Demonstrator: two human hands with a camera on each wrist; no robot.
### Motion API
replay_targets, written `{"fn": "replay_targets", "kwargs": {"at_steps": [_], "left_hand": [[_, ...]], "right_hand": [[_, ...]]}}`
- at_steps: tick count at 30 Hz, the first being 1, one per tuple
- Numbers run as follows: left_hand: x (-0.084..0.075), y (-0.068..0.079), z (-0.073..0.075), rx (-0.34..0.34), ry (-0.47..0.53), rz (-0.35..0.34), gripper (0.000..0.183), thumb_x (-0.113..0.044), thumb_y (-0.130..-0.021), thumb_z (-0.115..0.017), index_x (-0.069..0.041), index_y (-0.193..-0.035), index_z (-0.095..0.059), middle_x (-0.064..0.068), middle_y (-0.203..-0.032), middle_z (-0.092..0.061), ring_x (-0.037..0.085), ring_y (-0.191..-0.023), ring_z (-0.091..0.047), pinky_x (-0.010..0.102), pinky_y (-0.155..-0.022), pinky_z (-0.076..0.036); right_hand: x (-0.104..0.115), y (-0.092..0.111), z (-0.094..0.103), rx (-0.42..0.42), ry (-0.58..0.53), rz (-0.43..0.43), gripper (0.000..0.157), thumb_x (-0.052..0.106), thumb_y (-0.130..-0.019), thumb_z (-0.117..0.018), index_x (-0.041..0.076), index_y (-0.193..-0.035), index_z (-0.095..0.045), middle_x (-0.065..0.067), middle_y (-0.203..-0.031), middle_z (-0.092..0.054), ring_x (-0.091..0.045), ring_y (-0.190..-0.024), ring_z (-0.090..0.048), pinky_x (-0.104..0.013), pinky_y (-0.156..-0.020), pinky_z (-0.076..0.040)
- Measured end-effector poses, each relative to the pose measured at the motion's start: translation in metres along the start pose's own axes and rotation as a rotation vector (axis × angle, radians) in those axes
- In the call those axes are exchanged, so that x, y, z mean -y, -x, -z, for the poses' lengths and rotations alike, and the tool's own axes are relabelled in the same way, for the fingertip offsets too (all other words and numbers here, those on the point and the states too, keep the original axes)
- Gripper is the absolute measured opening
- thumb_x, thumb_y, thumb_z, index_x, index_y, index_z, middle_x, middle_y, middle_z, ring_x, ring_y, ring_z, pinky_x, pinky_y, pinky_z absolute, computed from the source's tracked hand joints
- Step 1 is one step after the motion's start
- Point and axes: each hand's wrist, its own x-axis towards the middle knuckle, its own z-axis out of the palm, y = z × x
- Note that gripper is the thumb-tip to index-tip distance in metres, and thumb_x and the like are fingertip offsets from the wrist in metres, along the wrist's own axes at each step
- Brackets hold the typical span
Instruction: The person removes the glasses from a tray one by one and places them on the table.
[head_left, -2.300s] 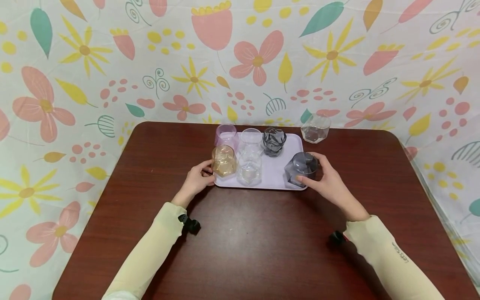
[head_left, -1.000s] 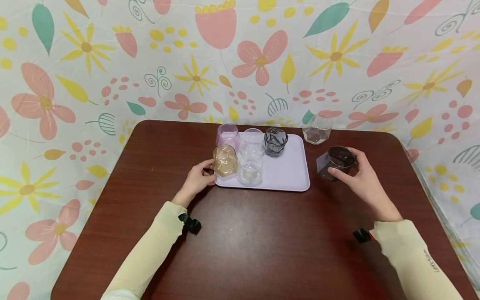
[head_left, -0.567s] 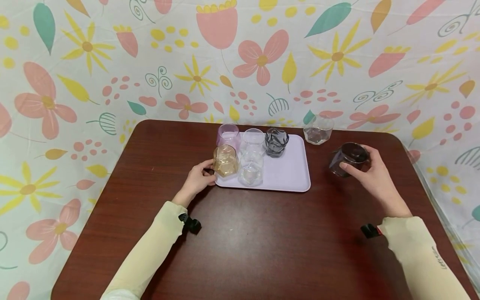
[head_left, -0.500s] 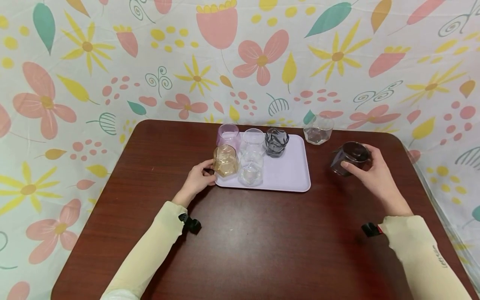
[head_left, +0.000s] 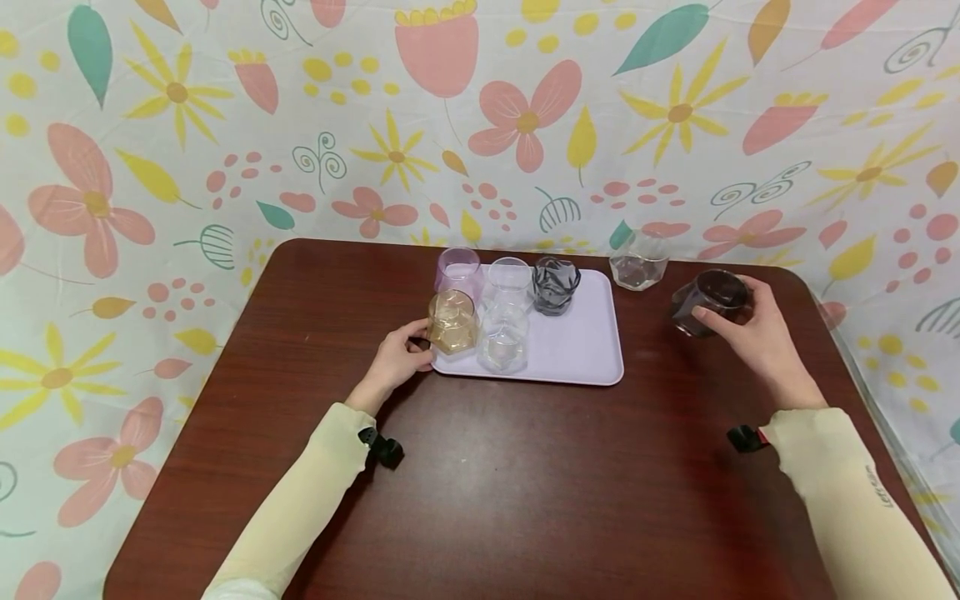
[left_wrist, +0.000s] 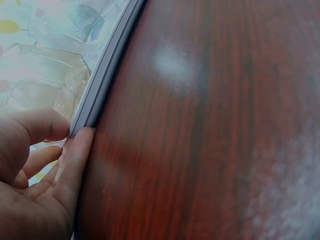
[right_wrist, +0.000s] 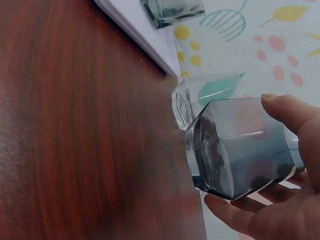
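My right hand (head_left: 761, 329) grips a dark grey faceted glass (head_left: 708, 300) to the right of the tray; in the right wrist view the glass (right_wrist: 245, 145) lies between thumb and fingers. My left hand (head_left: 397, 358) holds the lilac tray (head_left: 577, 350) at its near left corner; the left wrist view shows thumb and finger pinching the tray's rim (left_wrist: 95, 100). Beside that hand an amber glass (head_left: 452, 323) stands on the tray. Also on it are a pink glass (head_left: 459, 271), two clear glasses, the nearer one (head_left: 502, 342) and the farther one (head_left: 510, 279), and a grey twisted-facet glass (head_left: 555, 287).
A clear faceted glass (head_left: 639, 265) stands on the brown table (head_left: 480, 483) behind the right hand, by the flower-printed cloth (head_left: 300, 108). The tray's right part is bare. The table's right edge lies just beyond the right hand.
The right hand has carried the dark grey glass off the tray's near right corner, to the right and then slightly farther back. The left hand stays at the tray's corner.
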Motion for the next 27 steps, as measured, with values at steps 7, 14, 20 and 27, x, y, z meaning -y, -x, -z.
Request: {"fn": "replay_targets", "kwargs": {"at_steps": [7, 14, 20, 27], "left_hand": [[-0.001, 0.000, 0.000, -0.003, -0.007, 0.005, 0.065, 0.010, -0.083, -0.063, 0.003, -0.147, -0.054, 0.027, -0.125, -0.061, 0.011, -0.072, -0.057, 0.024, -0.066, -0.065], [0.002, -0.001, 0.000, -0.002, -0.002, 0.010, 0.066, 0.010, -0.083, -0.064, 0.004, -0.147, -0.054, 0.027, -0.125, -0.061, 0.011, -0.072, -0.057, 0.025, -0.067, -0.065], [0.004, -0.002, 0.000, -0.004, -0.003, 0.008, 0.066, 0.011, -0.083, -0.064, 0.004, -0.148, -0.053, 0.027, -0.126, -0.062, 0.010, -0.072, -0.059, 0.026, -0.068, -0.066], [0.001, -0.001, 0.000, -0.004, -0.005, 0.004, 0.064, 0.011, -0.084, -0.064, 0.006, -0.147, -0.053, 0.028, -0.126, -0.061, 0.009, -0.072, -0.058, 0.028, -0.069, -0.066]], "right_hand": [[-0.002, -0.014, 0.001, 0.005, -0.003, -0.034, 0.091, 0.046, -0.096, -0.071, 0.008, -0.162, -0.021, -0.021, -0.149, -0.040, -0.022, -0.112, -0.047, -0.005, -0.071, -0.040], [-0.007, -0.030, 0.004, 0.018, 0.042, -0.044, 0.094, 0.048, -0.097, -0.067, 0.003, -0.163, -0.017, -0.028, -0.151, -0.037, -0.033, -0.120, -0.044, -0.012, -0.074, -0.039], [-0.009, -0.043, 0.005, 0.028, 0.041, -0.062, 0.095, 0.051, -0.098, -0.066, 0.004, -0.163, -0.016, -0.029, -0.151, -0.036, -0.037, -0.124, -0.042, -0.020, -0.078, -0.040], [-0.010, -0.059, 0.007, 0.035, 0.018, -0.077, 0.097, 0.051, -0.098, -0.064, 0.003, -0.165, -0.012, -0.030, -0.155, -0.032, -0.042, -0.132, -0.038, -0.034, -0.091, -0.045]]}}
